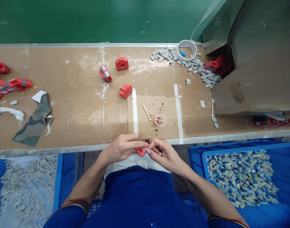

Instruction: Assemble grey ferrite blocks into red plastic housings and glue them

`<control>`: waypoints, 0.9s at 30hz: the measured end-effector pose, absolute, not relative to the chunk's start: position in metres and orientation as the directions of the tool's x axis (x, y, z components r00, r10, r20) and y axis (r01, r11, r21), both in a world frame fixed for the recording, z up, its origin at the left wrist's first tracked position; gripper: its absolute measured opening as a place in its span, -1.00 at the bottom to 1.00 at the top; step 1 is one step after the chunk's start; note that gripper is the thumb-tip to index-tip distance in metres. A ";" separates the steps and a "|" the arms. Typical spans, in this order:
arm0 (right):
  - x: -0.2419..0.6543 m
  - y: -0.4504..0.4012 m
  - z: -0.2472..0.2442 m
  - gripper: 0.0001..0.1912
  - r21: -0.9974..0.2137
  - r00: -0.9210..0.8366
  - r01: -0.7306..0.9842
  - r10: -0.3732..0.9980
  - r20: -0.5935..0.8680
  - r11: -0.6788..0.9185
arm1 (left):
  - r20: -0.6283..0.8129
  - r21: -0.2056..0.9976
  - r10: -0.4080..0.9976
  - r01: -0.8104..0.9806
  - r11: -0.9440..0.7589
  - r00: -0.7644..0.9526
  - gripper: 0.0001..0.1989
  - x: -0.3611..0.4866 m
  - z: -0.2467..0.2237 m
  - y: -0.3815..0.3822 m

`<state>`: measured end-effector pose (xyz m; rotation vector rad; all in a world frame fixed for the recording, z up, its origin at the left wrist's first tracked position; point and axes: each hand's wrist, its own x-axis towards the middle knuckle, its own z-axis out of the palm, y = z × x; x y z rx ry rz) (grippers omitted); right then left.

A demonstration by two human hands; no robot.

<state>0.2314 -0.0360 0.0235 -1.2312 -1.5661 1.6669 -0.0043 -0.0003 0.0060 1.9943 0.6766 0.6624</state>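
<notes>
Just off the front edge of the cardboard-covered table, my left hand (122, 147) is closed around a small red and grey plastic part (141, 151). My right hand (164, 154) has its fingers pinched at the right end of that same part; anything else between them is too small to make out. Beyond my hands, on a taped cardboard sheet (147, 131), sits a small clear cup (157, 120) with a stick lying across it. A white swab (146, 112) lies left of the cup. Three red parts (121, 64) stand farther back on the table.
A tape roll (194, 50) lies among small grey pieces (193, 65) at the back right, beside a large box (261, 63). Camouflage cloth (34, 125) and more red parts (10, 85) are at left. Blue bins of small pieces (240, 177) flank me below the table.
</notes>
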 end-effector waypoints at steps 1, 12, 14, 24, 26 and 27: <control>0.232 -0.035 0.023 -0.63 -0.964 -0.442 0.203 0.862 -0.246 -0.171 | 0.186 0.870 0.681 0.203 -0.449 0.708 -0.68 -0.004 0.006 0.000; 0.207 -0.051 0.020 -0.68 -0.992 -0.219 -0.104 0.974 -0.048 -0.072 | 0.373 0.915 0.819 -0.024 -0.403 0.436 -0.83 0.005 0.006 -0.006; 0.204 -0.052 0.019 -0.69 -0.993 -0.173 -0.106 0.984 -0.032 -0.051 | 0.348 0.927 0.821 -0.036 -0.373 0.454 -0.83 0.005 0.006 -0.005; 0.204 -0.043 0.025 -0.61 -0.968 -0.157 0.186 0.977 0.142 0.171 | 0.229 0.973 0.888 -0.103 -0.205 0.399 -0.86 0.004 0.007 -0.006; 0.203 -0.042 0.025 -0.61 -0.966 -0.166 0.192 0.976 0.141 0.172 | 0.213 0.977 0.896 -0.100 -0.189 0.389 -0.87 0.004 0.006 -0.007; 0.203 -0.042 0.025 -0.61 -0.965 -0.170 0.197 0.975 0.141 0.174 | 0.206 0.979 0.898 -0.090 -0.185 0.389 -0.88 0.003 0.005 -0.007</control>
